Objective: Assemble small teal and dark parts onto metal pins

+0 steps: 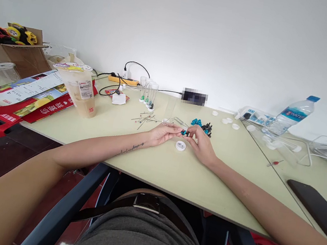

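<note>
My left hand [164,133] and my right hand [200,143] meet over the middle of the pale table [156,167]. Between their fingertips sits a small blue part [184,132], pinched from both sides. A thin metal pin seems to run through my left fingers, though it is too fine to be sure. Just below the hands lies a white round cap [180,145]. Behind my right hand rests a small heap of blue and black parts [203,126]. Loose metal pins [147,119] lie scattered behind my left hand.
Clear tubes [148,93] stand at the back, with white caps [229,122] to their right. A milk tea cup [80,89] and a red bag [2,112] are at left. A water bottle [291,115], a power strip [254,114] and a dark phone [315,206] are at right.
</note>
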Demonstrator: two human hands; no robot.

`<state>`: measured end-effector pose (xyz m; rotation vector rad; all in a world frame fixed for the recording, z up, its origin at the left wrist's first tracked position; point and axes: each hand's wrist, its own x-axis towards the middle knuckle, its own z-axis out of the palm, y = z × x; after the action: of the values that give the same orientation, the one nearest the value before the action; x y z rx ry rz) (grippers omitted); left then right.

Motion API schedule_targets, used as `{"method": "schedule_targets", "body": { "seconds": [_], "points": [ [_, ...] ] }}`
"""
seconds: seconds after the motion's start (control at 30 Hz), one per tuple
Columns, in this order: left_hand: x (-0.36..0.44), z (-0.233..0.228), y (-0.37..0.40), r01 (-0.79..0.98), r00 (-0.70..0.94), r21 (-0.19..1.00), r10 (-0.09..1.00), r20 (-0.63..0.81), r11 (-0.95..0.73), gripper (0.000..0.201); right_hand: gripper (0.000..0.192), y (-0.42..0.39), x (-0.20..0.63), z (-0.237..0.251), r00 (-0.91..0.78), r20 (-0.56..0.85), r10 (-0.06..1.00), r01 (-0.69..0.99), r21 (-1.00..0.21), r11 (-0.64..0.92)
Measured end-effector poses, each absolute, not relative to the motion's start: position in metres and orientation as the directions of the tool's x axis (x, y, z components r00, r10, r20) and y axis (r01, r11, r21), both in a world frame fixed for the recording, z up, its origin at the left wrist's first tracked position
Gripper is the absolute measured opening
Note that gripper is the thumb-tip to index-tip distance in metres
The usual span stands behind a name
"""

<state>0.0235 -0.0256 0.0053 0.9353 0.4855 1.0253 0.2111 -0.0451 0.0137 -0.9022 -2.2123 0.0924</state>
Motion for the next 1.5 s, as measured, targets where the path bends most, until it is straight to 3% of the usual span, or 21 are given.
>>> {"method": "schedule_targets", "body": {
  "seconds": [0.13, 0.33, 0.57, 0.8, 1.0, 1.2, 1.4, 1.5],
  "points": [
    [0.0235, 0.0037, -0.0243, -0.494, 0.477, 0.849, 0.875, 0.085, 0.187, 0.008, 0.023, -0.0449, 0.2116, 0.0148, -0.497, 0.544, 0.676, 0.613, -0.332, 0.717],
    [0.0230, 0.0040, -0.0238, -0.520, 0.458, 0.834, 0.884, 0.091, 0.183, 0.008, 0.021, -0.0442, 0.2107, 0.0132, -0.456, 0.612, 0.646, 0.595, -0.331, 0.733],
    [0.0226, 0.0052, -0.0234, -0.510, 0.450, 0.844, 0.888, 0.097, 0.166, 0.008, 0.024, -0.0472, 0.2090, 0.0160, -0.442, 0.575, 0.688, 0.623, -0.355, 0.697],
    [0.0229, 0.0048, -0.0231, -0.509, 0.449, 0.840, 0.891, 0.072, 0.189, 0.007, 0.018, -0.0442, 0.2102, 0.0131, -0.458, 0.620, 0.637, 0.600, -0.313, 0.736],
    [0.0232, 0.0031, -0.0232, -0.483, 0.475, 0.856, 0.877, 0.079, 0.185, 0.009, 0.030, -0.0456, 0.2102, 0.0167, -0.501, 0.509, 0.700, 0.621, -0.352, 0.700],
    [0.0231, 0.0046, -0.0234, -0.505, 0.454, 0.839, 0.889, 0.061, 0.201, 0.006, 0.020, -0.0449, 0.2103, 0.0141, -0.437, 0.612, 0.660, 0.607, -0.341, 0.718],
    [0.0235, 0.0044, -0.0233, -0.492, 0.466, 0.849, 0.882, 0.071, 0.191, 0.006, 0.027, -0.0451, 0.2110, 0.0155, -0.484, 0.531, 0.696, 0.624, -0.348, 0.700],
    [0.0233, 0.0035, -0.0223, -0.502, 0.463, 0.843, 0.884, 0.070, 0.196, 0.006, 0.020, -0.0445, 0.2112, 0.0145, -0.452, 0.578, 0.679, 0.620, -0.344, 0.705]
  ]
}}
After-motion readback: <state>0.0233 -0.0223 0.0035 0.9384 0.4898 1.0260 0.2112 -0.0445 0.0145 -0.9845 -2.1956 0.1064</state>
